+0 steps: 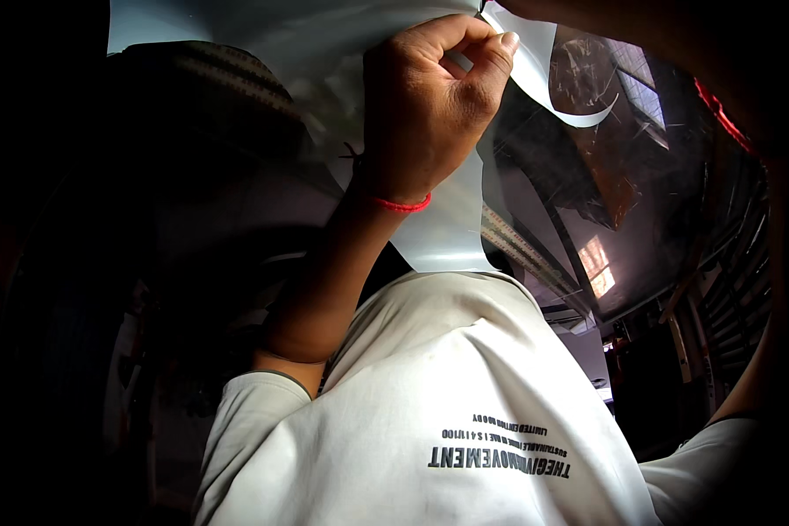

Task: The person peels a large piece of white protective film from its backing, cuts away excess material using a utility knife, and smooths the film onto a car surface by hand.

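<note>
My left hand (434, 105) reaches up to the top middle, with thumb and forefinger pressed together in a pinch. Its fingertips meet the edge of a glossy white sheet (447, 232), thin and flexible. This sheet spreads under the hand and hangs toward my shirt. Right of the fingertips, a cut-looking strip of it curls up in a loop (579, 114). My right hand (579, 7) comes in at the top right corner, dark and mostly cut off, its fingers out of sight. A small dark tip shows between the two hands; its kind is unclear.
Beneath the sheet lies a shiny, scratched transparent surface (649, 210) with reflections of windows. A pale measuring strip (526, 250) with printed marks runs along it, and another strip (237, 70) lies at the upper left. Dark slatted racks (736, 298) stand at the right.
</note>
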A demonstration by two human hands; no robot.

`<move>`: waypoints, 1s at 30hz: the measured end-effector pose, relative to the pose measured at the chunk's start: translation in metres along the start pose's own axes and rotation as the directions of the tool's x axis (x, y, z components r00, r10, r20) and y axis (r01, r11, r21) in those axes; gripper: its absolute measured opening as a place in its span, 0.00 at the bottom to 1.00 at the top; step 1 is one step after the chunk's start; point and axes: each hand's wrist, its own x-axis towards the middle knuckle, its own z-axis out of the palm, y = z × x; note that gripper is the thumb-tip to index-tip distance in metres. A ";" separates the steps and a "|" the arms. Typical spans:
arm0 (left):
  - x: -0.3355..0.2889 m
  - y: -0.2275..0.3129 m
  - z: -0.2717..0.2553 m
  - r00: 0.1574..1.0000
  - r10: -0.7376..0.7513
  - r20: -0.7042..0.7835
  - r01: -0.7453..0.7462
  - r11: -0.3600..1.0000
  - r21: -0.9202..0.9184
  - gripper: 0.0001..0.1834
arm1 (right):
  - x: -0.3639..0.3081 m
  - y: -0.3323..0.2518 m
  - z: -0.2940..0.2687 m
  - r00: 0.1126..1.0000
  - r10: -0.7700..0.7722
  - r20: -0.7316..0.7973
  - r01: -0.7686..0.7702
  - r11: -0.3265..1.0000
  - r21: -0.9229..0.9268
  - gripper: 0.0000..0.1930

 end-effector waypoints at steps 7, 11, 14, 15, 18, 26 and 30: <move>-0.002 -0.008 -0.004 0.999 0.039 -0.019 -0.039 0.999 0.033 0.13 | 0.011 0.003 -0.001 0.998 -0.062 0.008 0.062 0.998 -0.016 0.04; 0.000 0.019 0.002 0.997 0.081 0.011 -0.082 0.984 0.156 0.09 | 0.002 0.000 -0.006 0.999 -0.011 0.030 0.013 0.999 -0.052 0.04; 0.000 -0.001 0.001 0.998 0.070 -0.002 -0.069 0.997 0.046 0.10 | 0.008 0.001 -0.005 0.998 -0.044 0.033 0.046 0.998 -0.052 0.04; -0.001 0.003 0.001 1.000 0.011 0.000 -0.011 0.999 0.049 0.10 | 0.008 0.002 -0.005 0.998 -0.054 0.032 0.055 0.997 -0.054 0.04; -0.003 0.020 -0.001 0.998 0.069 0.007 -0.069 0.979 0.190 0.11 | 0.009 0.004 -0.006 0.997 -0.062 0.037 0.064 0.996 -0.056 0.04; 0.003 0.008 0.003 0.998 -0.053 0.016 0.054 0.998 -0.016 0.13 | 0.009 0.006 -0.008 0.996 -0.072 0.051 0.076 0.995 -0.068 0.04; -0.002 0.013 0.000 1.000 -0.006 0.006 0.005 0.984 0.180 0.13 | 0.009 0.007 -0.009 0.995 -0.081 0.053 0.085 0.993 -0.080 0.04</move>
